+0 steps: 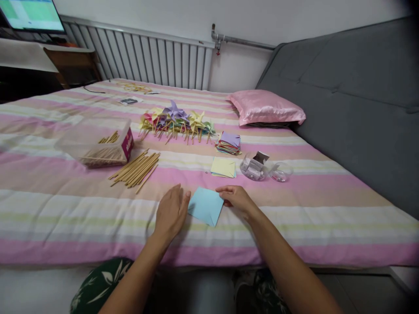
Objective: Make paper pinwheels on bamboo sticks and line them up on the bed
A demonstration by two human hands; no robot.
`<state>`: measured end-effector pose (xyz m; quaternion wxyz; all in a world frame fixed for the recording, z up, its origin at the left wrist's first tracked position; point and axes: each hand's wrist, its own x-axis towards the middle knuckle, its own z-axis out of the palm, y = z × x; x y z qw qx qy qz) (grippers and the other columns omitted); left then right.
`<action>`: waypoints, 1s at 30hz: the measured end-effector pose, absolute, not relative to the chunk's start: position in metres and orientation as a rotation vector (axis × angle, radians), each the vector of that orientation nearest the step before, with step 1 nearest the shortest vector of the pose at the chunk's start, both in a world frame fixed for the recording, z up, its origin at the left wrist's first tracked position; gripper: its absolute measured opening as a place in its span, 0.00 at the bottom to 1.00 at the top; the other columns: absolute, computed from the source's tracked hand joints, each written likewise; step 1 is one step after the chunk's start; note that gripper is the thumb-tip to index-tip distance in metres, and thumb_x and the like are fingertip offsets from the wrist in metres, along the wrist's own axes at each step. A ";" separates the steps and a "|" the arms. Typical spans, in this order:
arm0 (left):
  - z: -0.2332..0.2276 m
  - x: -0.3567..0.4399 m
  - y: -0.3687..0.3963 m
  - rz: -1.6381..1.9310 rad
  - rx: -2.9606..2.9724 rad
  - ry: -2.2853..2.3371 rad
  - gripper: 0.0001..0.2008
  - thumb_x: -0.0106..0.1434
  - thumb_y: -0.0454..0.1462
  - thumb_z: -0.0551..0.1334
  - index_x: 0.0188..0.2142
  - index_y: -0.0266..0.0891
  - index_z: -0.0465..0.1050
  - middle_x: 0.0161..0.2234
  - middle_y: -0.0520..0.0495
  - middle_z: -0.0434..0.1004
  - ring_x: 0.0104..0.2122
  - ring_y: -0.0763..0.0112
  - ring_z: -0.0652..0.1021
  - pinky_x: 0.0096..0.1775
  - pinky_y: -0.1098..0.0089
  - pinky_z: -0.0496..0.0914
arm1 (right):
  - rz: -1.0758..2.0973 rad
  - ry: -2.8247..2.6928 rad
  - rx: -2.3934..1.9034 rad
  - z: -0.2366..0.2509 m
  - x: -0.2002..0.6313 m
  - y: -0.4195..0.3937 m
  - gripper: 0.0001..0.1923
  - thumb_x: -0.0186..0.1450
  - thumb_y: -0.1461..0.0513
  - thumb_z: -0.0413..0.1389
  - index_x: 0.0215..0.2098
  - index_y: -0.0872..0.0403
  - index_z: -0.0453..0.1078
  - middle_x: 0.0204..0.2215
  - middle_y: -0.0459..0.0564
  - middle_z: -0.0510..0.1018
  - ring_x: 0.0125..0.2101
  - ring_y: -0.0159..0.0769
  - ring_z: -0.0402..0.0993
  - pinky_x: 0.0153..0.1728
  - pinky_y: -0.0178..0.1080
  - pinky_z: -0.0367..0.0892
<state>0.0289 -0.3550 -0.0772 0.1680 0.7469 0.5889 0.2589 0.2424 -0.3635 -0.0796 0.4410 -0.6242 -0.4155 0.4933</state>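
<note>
A light blue paper square [205, 205] with slits at its corners lies on the striped bedsheet in front of me. My right hand [236, 198] pinches its upper right corner between thumb and fingers. At the square's left edge is my left hand [172, 210], fingers stretched out and thumb apart, holding nothing. Just beyond the square sits a small pile of yellow paper squares [223, 166]. Behind that is a taller stack of coloured paper squares [229, 143], purple on top. Wooden sticks [136, 169] lie loosely together to the left.
Finished paper pinwheels [176, 120] lie heaped farther back. A clear plastic box [98, 141] holding sticks stands at the left. Right of the papers are a round clear container [253, 168] and its clear lid [279, 173]. A pink pillow [266, 107] rests by the grey headboard [347, 83].
</note>
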 end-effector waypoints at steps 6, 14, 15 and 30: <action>-0.081 0.029 -0.355 0.741 2.149 1.635 0.31 0.66 0.50 0.42 0.56 0.26 0.60 0.56 0.32 0.64 0.58 0.56 0.63 0.57 0.56 0.57 | 1.279 -0.715 -1.551 -0.072 0.245 -0.370 0.14 0.55 0.67 0.54 0.41 0.57 0.68 0.29 0.49 0.77 0.25 0.27 0.73 0.30 0.32 0.72; -0.083 0.029 -0.355 0.752 2.164 1.638 0.30 0.66 0.50 0.43 0.56 0.29 0.61 0.57 0.33 0.64 0.59 0.56 0.62 0.57 0.54 0.58 | 1.439 -0.828 -1.628 -0.065 0.233 -0.382 0.10 0.50 0.70 0.58 0.30 0.55 0.64 0.20 0.43 0.73 0.20 0.29 0.71 0.20 0.29 0.66; -0.083 0.029 -0.355 0.746 2.163 1.640 0.30 0.66 0.50 0.43 0.56 0.29 0.61 0.57 0.33 0.63 0.59 0.56 0.62 0.57 0.54 0.58 | 1.488 -0.922 -1.622 -0.063 0.234 -0.384 0.11 0.50 0.69 0.59 0.29 0.55 0.63 0.19 0.43 0.73 0.19 0.29 0.71 0.19 0.29 0.64; -0.086 0.031 -0.358 0.792 2.257 1.635 0.28 0.66 0.48 0.45 0.56 0.29 0.60 0.57 0.31 0.63 0.59 0.55 0.61 0.57 0.53 0.58 | 0.901 -1.260 -1.710 -0.090 0.237 -0.373 0.07 0.52 0.59 0.57 0.25 0.53 0.65 0.16 0.42 0.72 0.19 0.31 0.68 0.22 0.33 0.61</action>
